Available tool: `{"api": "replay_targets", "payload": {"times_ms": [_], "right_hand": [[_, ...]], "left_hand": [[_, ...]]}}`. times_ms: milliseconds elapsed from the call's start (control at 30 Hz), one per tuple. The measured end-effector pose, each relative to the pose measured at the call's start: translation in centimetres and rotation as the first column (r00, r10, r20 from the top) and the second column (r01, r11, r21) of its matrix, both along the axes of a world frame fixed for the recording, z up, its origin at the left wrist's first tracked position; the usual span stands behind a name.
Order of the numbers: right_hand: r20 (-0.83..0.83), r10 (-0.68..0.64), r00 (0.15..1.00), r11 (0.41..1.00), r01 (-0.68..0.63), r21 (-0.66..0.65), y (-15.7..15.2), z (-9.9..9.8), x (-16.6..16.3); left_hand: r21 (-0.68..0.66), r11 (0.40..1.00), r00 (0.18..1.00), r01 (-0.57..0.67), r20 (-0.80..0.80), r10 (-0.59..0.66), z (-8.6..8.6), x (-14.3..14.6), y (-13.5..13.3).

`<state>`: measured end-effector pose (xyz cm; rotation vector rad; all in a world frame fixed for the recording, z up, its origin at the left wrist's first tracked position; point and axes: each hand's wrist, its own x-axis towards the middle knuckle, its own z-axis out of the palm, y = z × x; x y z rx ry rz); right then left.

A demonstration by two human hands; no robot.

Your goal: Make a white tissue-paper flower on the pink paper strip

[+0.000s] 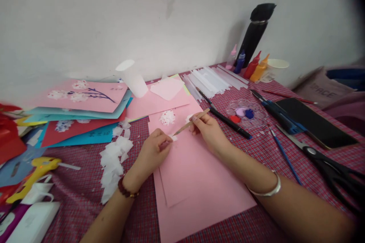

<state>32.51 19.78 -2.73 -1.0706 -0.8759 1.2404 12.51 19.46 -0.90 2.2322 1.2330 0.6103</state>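
Over on the right there's a black phone [316, 121] lying beside a blue-and-black box cutter [281, 115], black-handled scissors [326, 161] just nearer. Tall black bottle [252, 40] at the far right, squeezy paint bottles [252, 68] close by. Left side's got a yellow glue gun [31, 180] and, nearer, some white block [32, 224].

paper scraps [114, 157] left of sheet [205, 205] | scissors [313, 152] right of sheet | bottles [252, 67] behind palette [259, 119]

- Soft, moderately bright light spreads fairly evenly across the pale wall [171, 19].
- A faint shadow falls on it, left of the black bottle [252, 41], upper right.
- The bangle [275, 190] shines, lower right.
- Darkness swallows the upper-right corner.
- Left-edge shapes smear and stretch; mid-frame, the fingers [200, 120] look slightly soft.
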Motion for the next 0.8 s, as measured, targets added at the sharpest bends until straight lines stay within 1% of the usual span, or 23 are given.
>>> {"api": "replay_targets", "payload": {"times_ms": [67,100,200,300,367,433,500,600,700,800], "right_hand": [[-0.003,-0.003,1.000,1.000,0.003,0.003,0.0,0.0,0.0],[-0.005,-0.004,1.000,1.000,0.004,0.004,0.0,0.1,0.1],[-0.009,0.001,1.000,1.000,-0.001,0.011,-0.1,0.1,0.0],[-0.007,0.003,1.000,1.000,-0.003,0.029,-0.1,0.0,0.0],[-0.003,0.003,1.000,0.999,-0.002,0.048,-0.2,0.0,0.0],[0.022,-0.008,1.000,0.995,0.006,0.101,-0.3,0.1,0.1],[0.066,-0.021,0.998,0.983,0.009,0.186,-0.7,0.4,0.2],[0.154,-0.031,0.988,0.956,-0.016,0.293,-1.4,1.1,0.1],[0.274,-0.012,0.962,0.941,-0.082,0.329,-2.1,1.5,-0.2],[0.403,-0.019,0.915,0.926,-0.136,0.353,-2.5,1.6,-0.4]], "left_hand": [[0.004,0.999,0.999,-0.040,0.008,0.040,0.6,0.2,-0.1],[-0.015,0.997,0.997,-0.073,0.021,0.073,0.9,0.3,-0.2],[-0.159,0.970,0.979,-0.182,0.063,0.193,1.7,-0.1,-0.4],[-0.292,0.933,0.965,-0.211,0.088,0.246,1.4,-0.6,-0.3],[-0.319,0.920,0.958,-0.226,0.098,0.270,0.8,-0.7,-0.2],[-0.308,0.916,0.949,-0.258,0.099,0.300,0.0,-0.6,0.0],[-0.268,0.918,0.941,-0.293,0.086,0.326,-0.5,-0.3,0.1],[-0.206,0.918,0.931,-0.340,0.061,0.359,-0.5,0.3,0.1],[-0.185,0.914,0.924,-0.362,0.060,0.378,-0.3,0.7,-0.1],[-0.174,0.912,0.920,-0.372,0.059,0.386,-0.3,0.7,-0.1]]}}
